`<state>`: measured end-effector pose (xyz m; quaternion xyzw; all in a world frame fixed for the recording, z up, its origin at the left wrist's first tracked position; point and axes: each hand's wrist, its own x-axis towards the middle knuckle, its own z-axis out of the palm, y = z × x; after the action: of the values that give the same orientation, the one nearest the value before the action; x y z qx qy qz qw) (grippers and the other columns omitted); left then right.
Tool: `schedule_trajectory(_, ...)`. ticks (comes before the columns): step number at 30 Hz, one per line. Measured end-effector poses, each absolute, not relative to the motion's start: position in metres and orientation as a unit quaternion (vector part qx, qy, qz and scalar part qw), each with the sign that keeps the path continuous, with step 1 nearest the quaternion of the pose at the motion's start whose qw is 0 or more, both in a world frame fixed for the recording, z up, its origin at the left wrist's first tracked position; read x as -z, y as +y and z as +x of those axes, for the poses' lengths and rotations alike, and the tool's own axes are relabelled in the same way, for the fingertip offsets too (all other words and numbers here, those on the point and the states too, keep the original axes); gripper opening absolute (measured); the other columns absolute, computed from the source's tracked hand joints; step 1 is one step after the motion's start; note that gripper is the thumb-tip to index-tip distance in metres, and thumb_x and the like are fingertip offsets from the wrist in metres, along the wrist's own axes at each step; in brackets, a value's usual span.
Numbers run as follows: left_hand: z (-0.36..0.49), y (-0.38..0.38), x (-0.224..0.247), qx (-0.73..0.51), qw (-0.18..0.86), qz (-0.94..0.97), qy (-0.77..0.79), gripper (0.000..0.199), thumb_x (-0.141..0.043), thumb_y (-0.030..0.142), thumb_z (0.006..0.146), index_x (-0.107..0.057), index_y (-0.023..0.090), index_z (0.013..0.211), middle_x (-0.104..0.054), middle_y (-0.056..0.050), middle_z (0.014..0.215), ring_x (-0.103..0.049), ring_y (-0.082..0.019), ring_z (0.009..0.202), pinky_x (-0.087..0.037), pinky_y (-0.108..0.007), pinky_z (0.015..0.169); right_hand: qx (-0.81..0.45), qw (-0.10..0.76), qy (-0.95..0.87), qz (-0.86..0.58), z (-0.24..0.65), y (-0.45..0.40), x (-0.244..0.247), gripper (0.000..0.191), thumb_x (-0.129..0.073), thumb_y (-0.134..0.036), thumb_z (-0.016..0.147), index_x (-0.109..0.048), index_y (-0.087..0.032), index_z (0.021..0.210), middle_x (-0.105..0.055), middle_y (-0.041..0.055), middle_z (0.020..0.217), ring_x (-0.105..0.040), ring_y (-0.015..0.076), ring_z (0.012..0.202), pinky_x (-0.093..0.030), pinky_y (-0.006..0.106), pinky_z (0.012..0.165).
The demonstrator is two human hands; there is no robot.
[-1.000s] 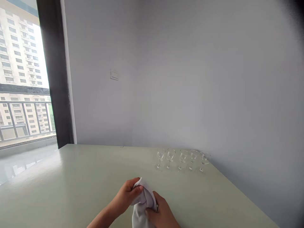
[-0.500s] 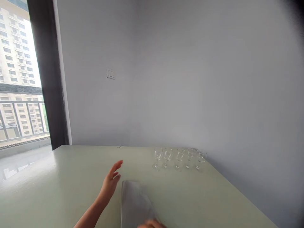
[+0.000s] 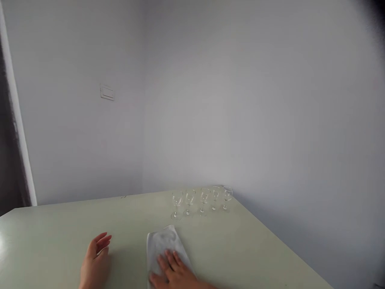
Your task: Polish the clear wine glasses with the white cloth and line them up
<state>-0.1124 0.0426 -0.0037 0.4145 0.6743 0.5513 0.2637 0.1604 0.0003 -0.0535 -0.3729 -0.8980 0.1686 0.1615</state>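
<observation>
Cloth (image 3: pixel 161 243), pale, flat, straight-edged

Plain grey walls (image 3: pixel 258 100) meet behind the pale green tabletop (image 3: pixel 135 216), which catches a bright glint at far left. A switch plate (image 3: pixel 107 92) sits on the left wall, beyond it a dark frame (image 3: pixel 9 164).

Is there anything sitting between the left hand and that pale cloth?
Nothing visible is: only tabletop shows between the left hand and the pale cloth, on which the right hand lies spread. The five glasses stand farther back.
</observation>
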Motion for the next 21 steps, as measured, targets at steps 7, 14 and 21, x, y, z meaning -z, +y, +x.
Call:
schedule_trajectory(7,-0.117,0.047,0.011,-0.551,0.229,0.406,0.692,0.037,-0.045,0.026,0.067,-0.047,0.027,0.104,-0.064,-0.004,0.104,-0.058,-0.025,0.099,-0.044,-0.043,0.086,-0.157,0.087,-0.796,-0.578,0.321,-0.017,-0.007,0.069,-0.037,-0.064,0.082,-0.029,-0.026,0.139,-0.015,0.0105,0.149,-0.005,0.0331,0.135,-0.009,0.053,0.108)
schedule_trajectory(14,-0.115,0.049,0.013,-0.561,0.237,0.393,0.689,0.037,-0.044,0.024,0.069,-0.045,0.028,0.106,-0.063,-0.003,0.104,-0.058,-0.024,0.099,-0.042,-0.042,0.087,-0.06,0.011,-0.615,-0.786,0.447,-0.021,-0.012,0.069,-0.026,-0.06,0.086,-0.026,-0.017,0.14,-0.019,0.0145,0.149,-0.011,0.0318,0.136,-0.013,0.046,0.109)
schedule_trajectory(21,-0.102,0.039,-0.006,-0.572,0.254,0.384,0.679,0.037,-0.042,0.022,0.069,-0.044,0.024,0.105,-0.061,-0.007,0.103,-0.056,-0.024,0.099,-0.042,-0.039,0.085,0.025,-0.007,-0.561,-0.828,0.474,-0.084,0.029,0.076,-0.033,-0.065,0.077,-0.032,-0.02,0.138,-0.029,0.0103,0.145,-0.018,0.0319,0.133,-0.022,0.045,0.109)
